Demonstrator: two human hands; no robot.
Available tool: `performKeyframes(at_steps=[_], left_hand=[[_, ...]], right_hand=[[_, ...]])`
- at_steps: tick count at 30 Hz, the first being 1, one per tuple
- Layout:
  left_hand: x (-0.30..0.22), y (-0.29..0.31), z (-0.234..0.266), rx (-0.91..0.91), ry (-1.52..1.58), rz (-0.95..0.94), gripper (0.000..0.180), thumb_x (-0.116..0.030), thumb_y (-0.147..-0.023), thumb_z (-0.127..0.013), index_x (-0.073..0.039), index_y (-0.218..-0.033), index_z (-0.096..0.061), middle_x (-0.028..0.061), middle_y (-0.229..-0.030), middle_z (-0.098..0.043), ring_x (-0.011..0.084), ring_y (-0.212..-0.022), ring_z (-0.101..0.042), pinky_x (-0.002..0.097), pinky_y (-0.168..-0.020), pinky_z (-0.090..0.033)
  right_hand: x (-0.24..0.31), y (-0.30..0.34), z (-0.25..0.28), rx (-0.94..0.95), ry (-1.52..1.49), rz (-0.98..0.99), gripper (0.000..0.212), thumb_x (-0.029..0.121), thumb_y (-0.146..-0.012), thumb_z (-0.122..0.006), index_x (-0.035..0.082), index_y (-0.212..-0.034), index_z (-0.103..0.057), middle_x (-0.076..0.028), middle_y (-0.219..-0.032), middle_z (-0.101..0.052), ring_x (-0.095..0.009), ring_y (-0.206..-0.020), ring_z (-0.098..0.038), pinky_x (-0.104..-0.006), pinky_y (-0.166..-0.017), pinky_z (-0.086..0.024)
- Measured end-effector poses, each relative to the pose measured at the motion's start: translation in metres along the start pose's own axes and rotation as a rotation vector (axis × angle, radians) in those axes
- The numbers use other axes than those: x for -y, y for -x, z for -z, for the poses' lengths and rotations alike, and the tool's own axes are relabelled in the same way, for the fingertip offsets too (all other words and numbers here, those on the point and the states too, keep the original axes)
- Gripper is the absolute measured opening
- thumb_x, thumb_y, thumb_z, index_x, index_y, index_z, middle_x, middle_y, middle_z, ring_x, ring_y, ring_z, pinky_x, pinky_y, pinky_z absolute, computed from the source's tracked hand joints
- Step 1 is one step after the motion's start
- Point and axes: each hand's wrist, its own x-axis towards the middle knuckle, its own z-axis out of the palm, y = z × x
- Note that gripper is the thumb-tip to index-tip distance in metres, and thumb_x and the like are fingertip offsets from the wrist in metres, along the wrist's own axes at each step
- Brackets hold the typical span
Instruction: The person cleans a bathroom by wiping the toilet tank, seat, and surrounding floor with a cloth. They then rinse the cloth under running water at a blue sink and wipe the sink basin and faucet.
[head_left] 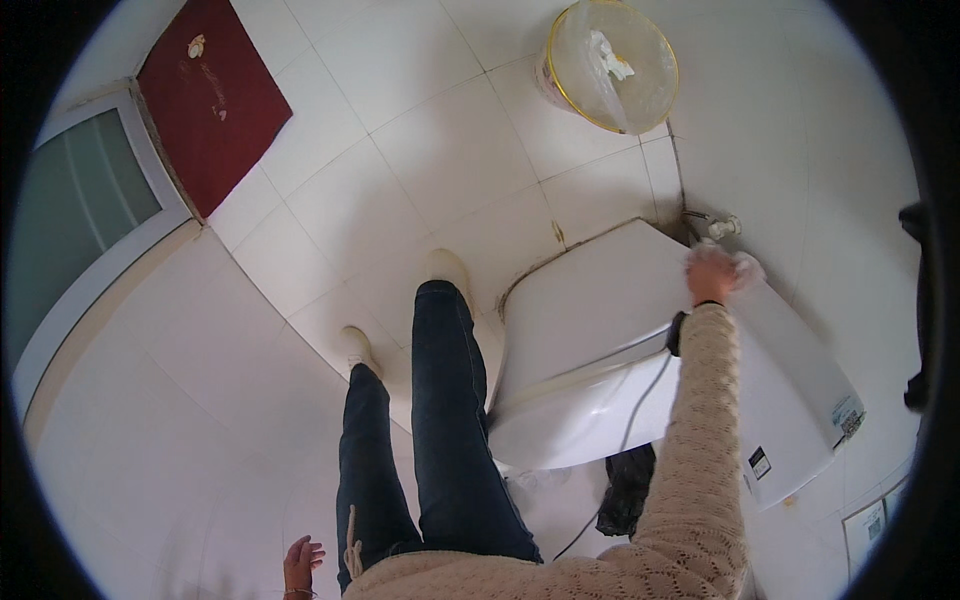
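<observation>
My right hand (pixel 708 277) is closed on a crumpled white cloth (pixel 746 270), pressed to the far side of the white toilet (pixel 590 300). Whether it is fabric or paper is hard to tell. Beside that hand, a white valve (pixel 724 228) sits on a pipe by the wall. The toilet tank (pixel 775 390), with printed labels on it, lies to the right of my forearm. Low at the left, my left hand (pixel 302 565) hangs beside my leg, holding nothing, its fingers loosely bent and apart.
A round waste bin (pixel 562 85) with a clear liner and white paper stands at the far wall. A dark red mat (pixel 215 105) lies by the framed glass door (pixel 85 200). A black bag (pixel 628 490) and grey cable (pixel 640 405) are near the toilet.
</observation>
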Motion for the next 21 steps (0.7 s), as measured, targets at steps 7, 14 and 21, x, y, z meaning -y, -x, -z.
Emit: performKeyframes(at_steps=[7, 14, 21], left_hand=[[-0.002, 0.011, 0.006, -0.01, 0.024, -0.062, 0.035, -0.028, -0.098, -0.053, -0.005, -0.124, -0.054, 0.0093, -0.1, -0.067, 0.0168, -0.084, -0.066, 0.0272, -0.069, -0.052], [0.038, -0.005, 0.023, 0.048, 0.027, -0.065, 0.036, -0.027, -0.097, -0.053, -0.004, -0.125, -0.054, 0.0102, -0.101, -0.067, 0.0166, -0.084, -0.066, 0.0265, -0.069, -0.051], [0.033, -0.028, 0.031, 0.117, 0.006, -0.108, 0.034, -0.023, -0.098, -0.051, -0.003, -0.125, -0.055, 0.0115, -0.102, -0.067, 0.0166, -0.084, -0.066, 0.0264, -0.071, -0.052]], right_hand=[[0.258, 0.152, 0.121, 0.432, -0.424, 0.797, 0.039, 0.044, -0.084, -0.054, 0.018, -0.108, -0.071, -0.01, -0.116, -0.066, -0.035, -0.116, -0.054, -0.0562, -0.109, -0.02], [0.25, 0.205, 0.178, 0.691, -0.495, 1.113, 0.056, 0.065, -0.085, -0.044, 0.019, -0.096, -0.075, -0.013, -0.113, -0.066, -0.035, -0.124, -0.047, -0.047, -0.111, -0.025], [-0.031, 0.053, 0.074, 0.494, -0.154, 0.231, 0.043, 0.037, -0.098, -0.032, 0.02, -0.128, -0.059, -0.003, -0.136, -0.054, -0.023, -0.125, -0.05, -0.0534, -0.107, -0.027]])
